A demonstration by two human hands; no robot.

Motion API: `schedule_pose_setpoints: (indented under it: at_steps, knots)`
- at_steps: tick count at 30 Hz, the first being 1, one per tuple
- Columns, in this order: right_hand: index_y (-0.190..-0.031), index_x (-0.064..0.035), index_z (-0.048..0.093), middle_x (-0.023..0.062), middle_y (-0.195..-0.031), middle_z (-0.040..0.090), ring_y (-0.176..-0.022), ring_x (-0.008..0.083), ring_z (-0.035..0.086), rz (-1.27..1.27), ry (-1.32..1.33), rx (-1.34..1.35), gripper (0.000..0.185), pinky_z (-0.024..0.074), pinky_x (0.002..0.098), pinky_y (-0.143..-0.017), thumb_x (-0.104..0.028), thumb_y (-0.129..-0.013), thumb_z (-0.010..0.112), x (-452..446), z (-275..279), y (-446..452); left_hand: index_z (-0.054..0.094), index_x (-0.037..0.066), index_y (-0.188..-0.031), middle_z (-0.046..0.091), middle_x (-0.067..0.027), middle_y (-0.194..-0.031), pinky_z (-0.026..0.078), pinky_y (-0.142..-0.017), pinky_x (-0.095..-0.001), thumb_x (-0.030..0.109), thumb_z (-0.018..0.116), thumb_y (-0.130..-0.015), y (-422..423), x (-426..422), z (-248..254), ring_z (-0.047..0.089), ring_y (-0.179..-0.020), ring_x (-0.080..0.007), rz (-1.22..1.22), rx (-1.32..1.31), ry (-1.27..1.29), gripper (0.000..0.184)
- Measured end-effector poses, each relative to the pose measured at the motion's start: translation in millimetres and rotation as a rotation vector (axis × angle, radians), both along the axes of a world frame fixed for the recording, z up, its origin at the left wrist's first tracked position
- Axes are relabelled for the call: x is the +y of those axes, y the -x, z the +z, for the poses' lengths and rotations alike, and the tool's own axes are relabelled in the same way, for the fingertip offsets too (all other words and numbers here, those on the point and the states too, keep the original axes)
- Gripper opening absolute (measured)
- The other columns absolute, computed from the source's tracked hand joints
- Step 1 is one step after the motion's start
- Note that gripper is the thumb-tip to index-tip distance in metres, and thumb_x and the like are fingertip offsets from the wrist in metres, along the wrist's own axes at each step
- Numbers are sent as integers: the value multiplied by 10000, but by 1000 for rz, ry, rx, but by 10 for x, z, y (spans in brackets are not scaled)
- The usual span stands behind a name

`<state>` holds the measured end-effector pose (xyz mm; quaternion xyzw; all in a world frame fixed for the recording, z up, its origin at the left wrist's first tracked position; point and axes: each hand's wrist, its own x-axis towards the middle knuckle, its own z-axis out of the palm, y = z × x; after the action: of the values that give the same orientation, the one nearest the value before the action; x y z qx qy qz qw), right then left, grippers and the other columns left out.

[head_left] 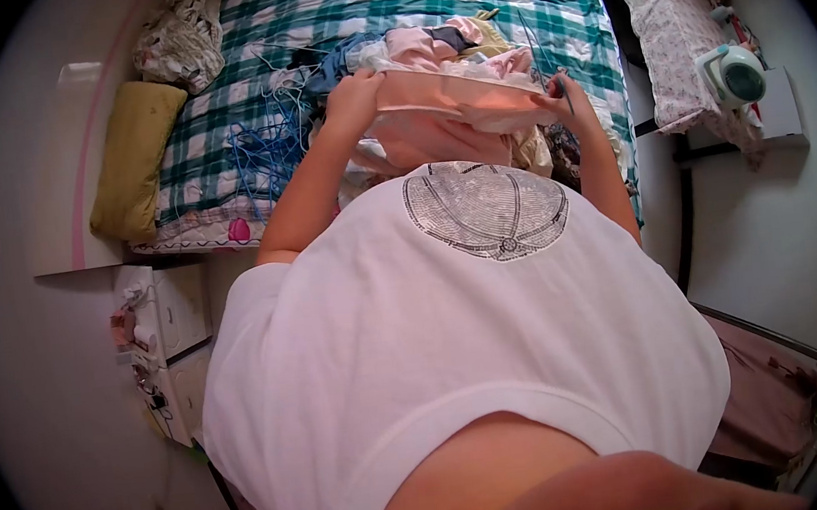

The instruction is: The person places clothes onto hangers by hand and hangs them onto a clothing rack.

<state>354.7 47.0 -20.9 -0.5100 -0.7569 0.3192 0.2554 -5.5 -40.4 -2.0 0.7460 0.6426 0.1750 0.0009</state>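
Observation:
My left hand (pixel 354 103) grips the left end of a peach-pink cloth (pixel 451 94), stretched between both hands above the bed. At its right end my right hand (pixel 566 99) holds the same cloth, with a thin dark object beside the fingers. The cloth's lower part hangs toward my white shirt. Just behind it lies a heap of mixed clothes (pixel 417 48), pink, blue, yellow and white. A tangle of blue cords (pixel 266 148) rests left of my left forearm.
A green-and-white plaid quilt (pixel 323 5) covers the bed. On the left are an olive pillow (pixel 138 159) and a bundled patterned cloth (pixel 179 45). White drawers (pixel 181 309) stand at the lower left. At the right, a small fan (pixel 736 76) sits by a floral-covered surface (pixel 670 38).

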Motion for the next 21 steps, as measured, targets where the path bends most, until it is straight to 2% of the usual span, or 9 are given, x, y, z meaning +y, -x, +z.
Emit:
schedule_pose_setpoints:
  at_steps: [3,5,7,9,12,13,16,19,21]
  knots:
    - [-850,-28,510,12,-598,436,-535,126,406,-88,66,219,264,342,284,-503,-283,-826,572,-206,284,145,595,47,-982,599,-114,-916,453,-730,-389,14,480,-708,66,110,-103,556,-880,-296,-101,-68,-84,299]
    - [-919,-37,527,-1,-593,429,-529,107,400,-84,-62,337,269,327,263,-495,-301,-867,510,-287,351,204,585,54,-927,595,-121,-896,453,-709,-390,29,448,-736,27,133,-38,556,-850,-312,-113,-66,-86,236]
    - [-989,-45,539,-22,-583,398,-522,80,368,-74,-68,382,279,304,236,-483,-296,-900,455,-398,472,247,578,57,-895,596,-122,-879,452,-699,-390,42,439,-745,15,157,-42,557,-828,-319,-138,-64,-97,206]
    - [-1059,-51,546,-49,-568,342,-514,42,312,-59,45,355,291,272,205,-469,-268,-925,407,-485,629,250,576,55,-888,602,-116,-864,452,-701,-391,52,454,-736,11,217,-46,560,-814,-318,-178,-61,-120,195]
    - [-948,-30,574,-14,-570,400,-552,74,387,98,134,327,286,314,234,-499,-286,-903,454,-391,536,130,575,66,-833,608,-104,-823,451,-682,-398,74,485,-714,-59,207,78,560,-796,-315,-109,30,-61,150]
    - [-888,-18,592,-10,-586,447,-591,83,425,124,40,283,277,348,236,-533,-260,-902,459,-388,543,118,586,67,-865,611,-100,-846,455,-681,-394,65,500,-703,-74,210,111,558,-792,-313,-123,55,-77,183]
    - [-840,-12,597,12,-660,542,-638,105,482,123,81,214,238,383,238,-583,-224,-881,497,-476,602,185,606,70,-930,617,-91,-886,463,-680,-385,46,531,-675,-106,202,208,556,-789,-307,-157,82,-100,268]
    - [-818,-12,605,51,-728,604,-655,143,531,220,-14,117,197,411,256,-608,-188,-857,525,-453,472,266,603,68,-940,617,-89,-879,463,-678,-381,41,535,-666,-213,172,285,566,-799,-299,-197,41,-77,284]
    - [-815,3,590,57,-712,592,-647,124,511,243,-60,139,207,405,255,-604,-185,-864,518,-480,452,359,599,62,-944,616,-91,-879,463,-677,-376,37,534,-666,-292,181,295,573,-806,-294,-247,49,-81,286]
